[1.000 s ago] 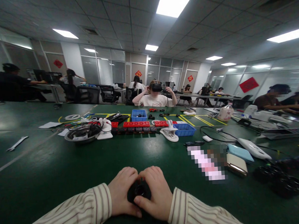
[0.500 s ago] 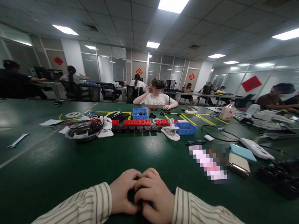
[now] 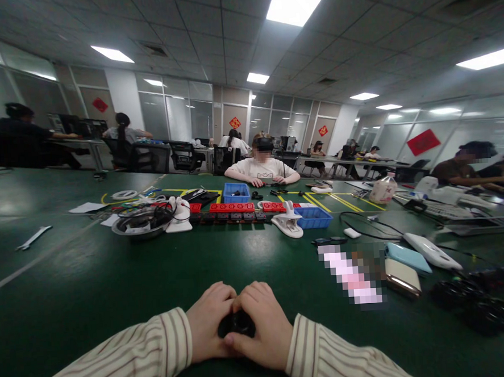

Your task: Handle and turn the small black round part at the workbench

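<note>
Both my hands are curled around a small black, rounded, glossy object (image 3: 238,322) low over the near part of the green table. My left hand (image 3: 211,322) closes on its left side, fingers bent over the top and thumb underneath. From the right, my right hand (image 3: 264,321) wraps it, thumb across the near side. The fingertips of the two hands meet above it. Most of the object is hidden by the fingers, so its kind cannot be made out.
Beyond my hands stand a metal bowl of cables (image 3: 143,224), red and black power strips (image 3: 231,208), blue bins (image 3: 312,216) and a white clip stand (image 3: 287,220). A wrench (image 3: 33,238) lies left; power banks (image 3: 405,276) lie right. A person (image 3: 264,164) sits opposite.
My right hand's fingers have straightened and lifted toward the top, so more of the black object shows between my hands. The person opposite has lowered a raised hand to the table.
</note>
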The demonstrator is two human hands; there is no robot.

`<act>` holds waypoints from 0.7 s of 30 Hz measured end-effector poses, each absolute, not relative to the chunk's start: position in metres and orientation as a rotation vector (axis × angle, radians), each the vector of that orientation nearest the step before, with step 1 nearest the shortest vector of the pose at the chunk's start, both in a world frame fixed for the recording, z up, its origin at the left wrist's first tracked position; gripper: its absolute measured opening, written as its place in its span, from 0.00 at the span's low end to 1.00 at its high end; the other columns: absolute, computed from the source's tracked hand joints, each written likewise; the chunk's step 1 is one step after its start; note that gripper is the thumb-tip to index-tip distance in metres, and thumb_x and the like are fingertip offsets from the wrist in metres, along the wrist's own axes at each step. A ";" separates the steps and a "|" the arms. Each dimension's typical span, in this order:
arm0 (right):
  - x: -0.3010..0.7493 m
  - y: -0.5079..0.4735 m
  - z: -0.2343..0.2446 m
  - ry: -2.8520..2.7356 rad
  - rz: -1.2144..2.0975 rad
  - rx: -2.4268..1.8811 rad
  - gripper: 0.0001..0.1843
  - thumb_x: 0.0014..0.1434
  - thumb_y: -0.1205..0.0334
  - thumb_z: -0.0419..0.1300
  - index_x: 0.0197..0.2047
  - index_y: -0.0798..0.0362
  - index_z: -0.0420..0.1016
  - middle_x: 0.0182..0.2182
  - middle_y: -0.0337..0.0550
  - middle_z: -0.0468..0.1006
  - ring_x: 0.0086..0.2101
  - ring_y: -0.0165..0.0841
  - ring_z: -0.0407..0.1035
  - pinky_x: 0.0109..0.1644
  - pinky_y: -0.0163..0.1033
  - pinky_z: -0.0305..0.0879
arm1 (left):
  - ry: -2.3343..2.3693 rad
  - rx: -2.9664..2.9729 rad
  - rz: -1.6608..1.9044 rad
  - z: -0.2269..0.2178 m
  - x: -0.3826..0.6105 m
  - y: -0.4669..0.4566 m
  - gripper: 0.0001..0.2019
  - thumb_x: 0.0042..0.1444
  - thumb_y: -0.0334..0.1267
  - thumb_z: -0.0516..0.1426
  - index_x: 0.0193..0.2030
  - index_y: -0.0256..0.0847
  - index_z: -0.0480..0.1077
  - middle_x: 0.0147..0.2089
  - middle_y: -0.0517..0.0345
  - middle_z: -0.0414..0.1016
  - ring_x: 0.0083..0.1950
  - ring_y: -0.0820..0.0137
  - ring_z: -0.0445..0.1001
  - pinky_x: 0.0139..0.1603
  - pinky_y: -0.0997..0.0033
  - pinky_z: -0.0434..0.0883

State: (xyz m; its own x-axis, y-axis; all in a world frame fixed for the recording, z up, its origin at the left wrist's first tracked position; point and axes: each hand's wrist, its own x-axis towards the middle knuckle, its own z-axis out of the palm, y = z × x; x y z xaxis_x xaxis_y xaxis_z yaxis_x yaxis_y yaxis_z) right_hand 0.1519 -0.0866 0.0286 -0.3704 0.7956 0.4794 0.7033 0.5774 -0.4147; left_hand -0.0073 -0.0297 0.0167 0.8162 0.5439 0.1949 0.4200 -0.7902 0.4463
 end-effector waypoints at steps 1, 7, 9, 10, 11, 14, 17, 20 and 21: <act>0.152 -0.087 0.029 -2.181 0.184 -1.173 0.12 0.48 0.53 0.57 0.30 0.52 0.64 0.29 0.39 0.66 0.33 0.34 0.59 0.39 0.42 0.54 | 0.724 2.610 0.443 0.017 -0.007 -0.030 0.18 0.35 0.43 0.65 0.34 0.38 0.69 0.37 0.56 0.64 0.40 0.61 0.64 0.54 0.50 0.58; 0.152 -0.088 0.032 -2.251 0.254 -0.872 0.09 0.41 0.67 0.50 0.29 0.51 0.66 0.30 0.39 0.72 0.35 0.34 0.61 0.43 0.42 0.54 | 0.580 2.599 0.421 0.013 -0.009 -0.022 0.14 0.34 0.37 0.65 0.31 0.42 0.70 0.39 0.59 0.64 0.42 0.64 0.65 0.44 0.65 0.64; 0.151 -0.088 0.032 -2.266 0.265 -0.766 0.09 0.40 0.68 0.48 0.27 0.51 0.66 0.28 0.37 0.74 0.34 0.33 0.62 0.44 0.43 0.54 | 0.536 2.613 0.438 0.010 -0.009 -0.019 0.12 0.36 0.40 0.65 0.29 0.42 0.71 0.39 0.59 0.65 0.42 0.64 0.65 0.45 0.65 0.64; 0.151 -0.088 0.032 -2.261 0.265 -0.723 0.09 0.40 0.68 0.48 0.27 0.51 0.66 0.27 0.36 0.75 0.34 0.32 0.63 0.44 0.43 0.54 | 0.522 2.623 0.444 0.010 -0.009 -0.019 0.12 0.37 0.42 0.65 0.29 0.42 0.71 0.39 0.59 0.65 0.42 0.64 0.65 0.45 0.65 0.64; 0.151 -0.088 0.033 -2.253 0.263 -0.689 0.10 0.41 0.68 0.48 0.28 0.50 0.66 0.28 0.36 0.75 0.35 0.32 0.63 0.45 0.43 0.54 | 0.511 2.634 0.445 0.009 -0.009 -0.018 0.12 0.37 0.43 0.64 0.29 0.43 0.71 0.40 0.59 0.65 0.43 0.63 0.65 0.46 0.63 0.63; 0.151 -0.089 0.037 -2.228 0.256 -0.660 0.12 0.45 0.65 0.49 0.35 0.50 0.67 0.33 0.38 0.76 0.38 0.34 0.63 0.46 0.43 0.54 | 0.521 2.623 0.452 0.012 -0.009 -0.020 0.23 0.35 0.48 0.65 0.40 0.46 0.71 0.43 0.57 0.64 0.44 0.60 0.64 0.49 0.58 0.62; 0.152 -0.090 0.038 -2.158 0.245 -0.818 0.15 0.53 0.52 0.50 0.39 0.53 0.66 0.35 0.43 0.72 0.38 0.35 0.62 0.45 0.44 0.55 | 0.573 2.577 0.475 0.017 -0.009 -0.023 0.32 0.34 0.54 0.64 0.47 0.43 0.66 0.45 0.54 0.64 0.44 0.59 0.64 0.49 0.56 0.63; 0.152 -0.088 0.034 -2.046 0.225 -1.027 0.24 0.52 0.39 0.50 0.34 0.54 0.65 0.31 0.43 0.68 0.33 0.35 0.60 0.40 0.43 0.56 | 0.621 2.594 0.492 0.020 -0.010 -0.026 0.31 0.36 0.57 0.62 0.45 0.40 0.64 0.43 0.53 0.65 0.43 0.59 0.65 0.54 0.49 0.58; 0.152 -0.088 0.032 -2.035 0.218 -1.076 0.25 0.51 0.37 0.50 0.32 0.54 0.64 0.30 0.42 0.67 0.32 0.35 0.60 0.39 0.43 0.56 | 0.629 2.606 0.499 0.020 -0.010 -0.027 0.31 0.36 0.56 0.62 0.45 0.40 0.65 0.42 0.54 0.66 0.43 0.59 0.65 0.56 0.45 0.54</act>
State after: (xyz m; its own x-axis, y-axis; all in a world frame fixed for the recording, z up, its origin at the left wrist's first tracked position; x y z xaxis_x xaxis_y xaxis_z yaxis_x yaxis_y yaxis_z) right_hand 0.1523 -0.0875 0.0317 -0.3124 0.7557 0.5756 0.6164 0.6223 -0.4825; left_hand -0.0102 -0.0274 0.0199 0.8339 0.4961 0.2418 0.3487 -0.8132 0.4660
